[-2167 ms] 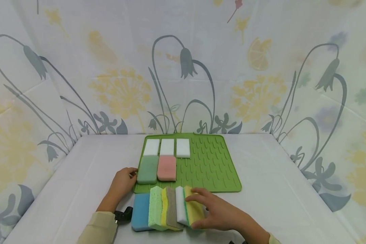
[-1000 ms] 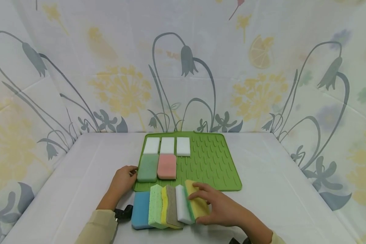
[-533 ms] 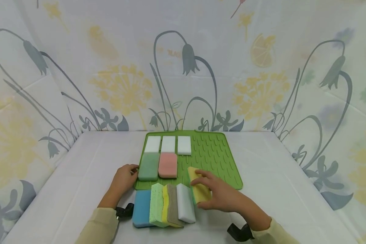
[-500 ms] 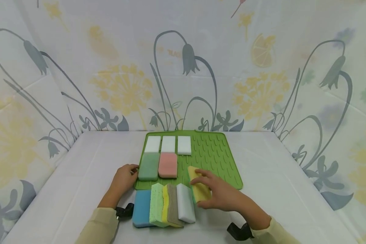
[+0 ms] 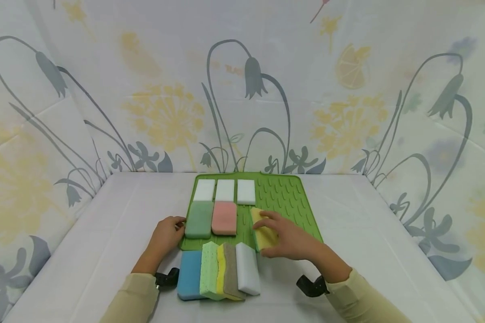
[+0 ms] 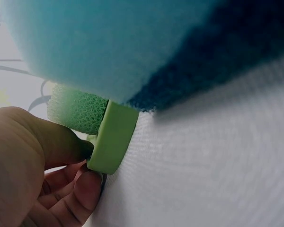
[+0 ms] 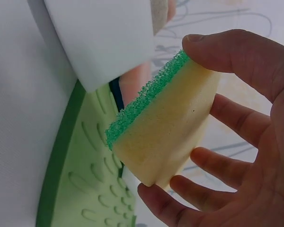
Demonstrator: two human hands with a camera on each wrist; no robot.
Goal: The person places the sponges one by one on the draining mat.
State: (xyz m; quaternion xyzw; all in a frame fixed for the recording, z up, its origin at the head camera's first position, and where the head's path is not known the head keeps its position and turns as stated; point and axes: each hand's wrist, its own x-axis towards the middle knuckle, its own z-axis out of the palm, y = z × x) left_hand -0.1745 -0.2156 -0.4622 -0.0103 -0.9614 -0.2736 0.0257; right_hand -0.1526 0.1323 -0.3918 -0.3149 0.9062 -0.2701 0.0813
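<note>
My right hand [image 5: 293, 237] holds a yellow sponge [image 5: 266, 235] with a green scouring layer, tilted on its side over the front of the green ridged mat [image 5: 284, 197]. In the right wrist view the thumb presses one end of the sponge [image 7: 168, 123] and fingertips support the other side. At the mat's left edge, my left hand [image 5: 165, 235] pinches the rim between thumb and fingers, seen closely on the mat [image 6: 114, 137] in the left wrist view. Near that hand on the mat lie a green sponge [image 5: 199, 220] and a pink sponge [image 5: 224, 218].
Three white sponges [image 5: 225, 190] line the mat's back left. In front of the mat stand a blue sponge [image 5: 190, 273], a light green sponge [image 5: 209, 271], a yellow and grey-brown sponge [image 5: 231, 273] and a white sponge [image 5: 248, 269]. A patterned cloth [image 5: 242, 89] hangs behind.
My right hand has lifted the yellow sponge from the right end of the front row and carried it forward over the mat. My left hand keeps its place at the mat's edge.
</note>
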